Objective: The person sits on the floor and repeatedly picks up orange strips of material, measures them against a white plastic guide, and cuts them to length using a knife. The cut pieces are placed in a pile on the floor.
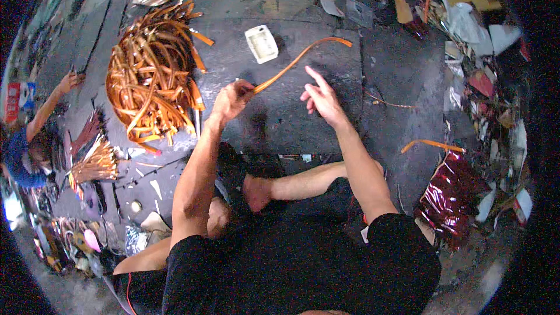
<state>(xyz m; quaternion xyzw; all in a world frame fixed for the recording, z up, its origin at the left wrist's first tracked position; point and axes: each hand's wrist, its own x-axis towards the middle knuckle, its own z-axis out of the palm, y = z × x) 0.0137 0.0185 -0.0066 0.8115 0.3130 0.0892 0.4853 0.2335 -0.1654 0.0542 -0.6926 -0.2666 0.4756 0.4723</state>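
Observation:
My left hand [233, 100] is closed on one end of a long orange-brown strip [286, 69]. From there the strip curves up and to the right over the dark board [315, 119], its far end bending over. Just below that far part, my right hand [320, 96] is apart from the strip, index finger stretched out and the other fingers loosely bent, holding nothing. Left of my left hand lies a big heap of similar glossy orange-brown strips [153, 76]. A small white rectangular dish [261, 44] sits on the board beyond my hands.
Scraps and plastic pieces [478, 76] litter the right side. A dark red shiny sheet [449, 195] lies at lower right, an orange strip [433, 143] by its top edge. At left are a copper-coloured bundle [95, 160] and another person's hand [71, 81].

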